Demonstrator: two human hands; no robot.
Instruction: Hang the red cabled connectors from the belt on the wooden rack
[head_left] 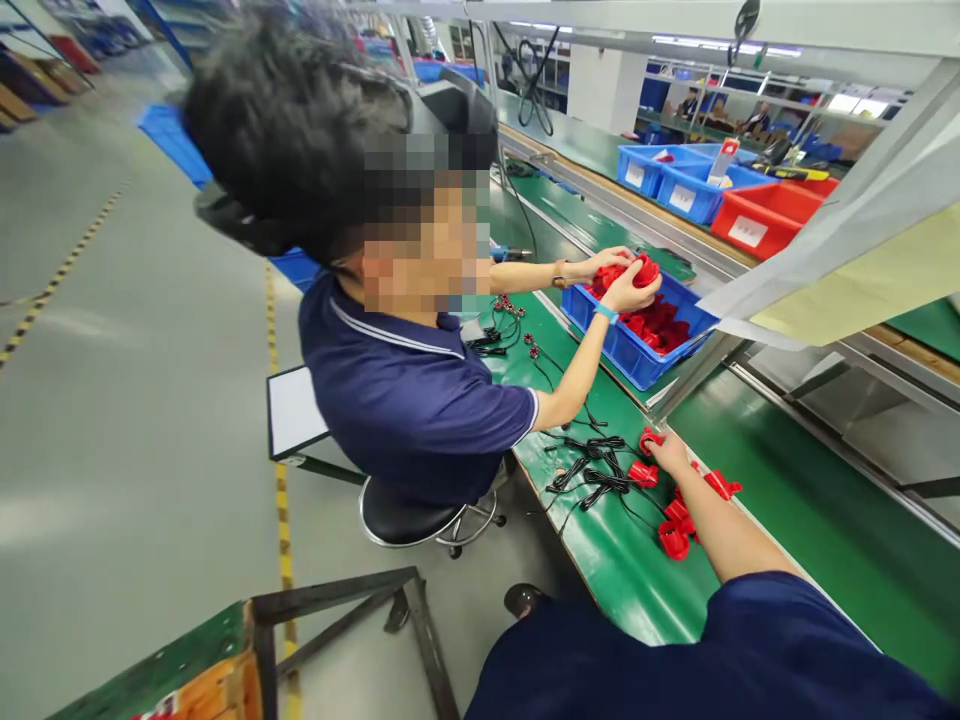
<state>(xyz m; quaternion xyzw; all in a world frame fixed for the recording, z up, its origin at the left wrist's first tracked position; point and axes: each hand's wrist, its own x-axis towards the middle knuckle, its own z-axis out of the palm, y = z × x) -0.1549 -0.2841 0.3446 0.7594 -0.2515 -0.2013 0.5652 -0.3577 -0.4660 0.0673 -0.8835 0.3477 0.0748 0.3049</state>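
1. Head view: one own hand (667, 452) shows, which side I cannot tell, resting on the green bench (622, 570), fingers on a red clip (649, 440); grip unclear.
2. About six red clips lie around it among black cables (592, 470).
3. A co-worker's two hands (622, 280) grip red parts over a blue bin (637, 355).

Red plastic parts (675, 525), black cables (596, 470), green bench top (622, 570), blue bin (637, 355), navy sleeve (750, 650)
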